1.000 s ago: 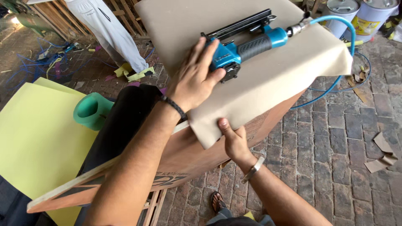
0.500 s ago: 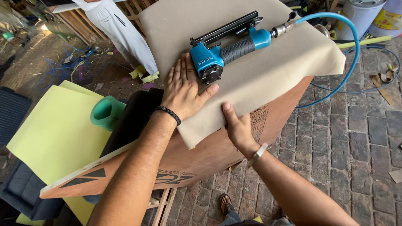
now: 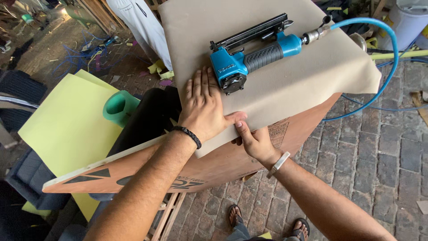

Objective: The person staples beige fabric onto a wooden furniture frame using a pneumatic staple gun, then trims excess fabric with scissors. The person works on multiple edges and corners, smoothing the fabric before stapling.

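Note:
A beige fabric (image 3: 285, 96) is draped over a brown plywood board (image 3: 147, 172) that slopes toward me. My left hand (image 3: 203, 107), with a black braided wristband, lies flat and spread on the fabric, its fingertips just left of a blue pneumatic staple gun (image 3: 249, 60) resting on the cloth. My right hand (image 3: 254, 143), with a white wristband, grips the fabric's near edge at the board's rim, thumb on top and fingers tucked underneath, touching my left thumb.
A blue air hose (image 3: 388, 67) runs from the gun off the right side to the brick floor (image 3: 379, 156). A yellow-green foam sheet (image 3: 67, 125), a green roll (image 3: 117, 107) and a black cushion (image 3: 149, 116) lie left. A white bucket (image 3: 412, 22) stands far right.
My left hand has come off the staple gun's head and now lies flat on the fabric below it. My right hand has shifted along the fabric edge to meet my left thumb.

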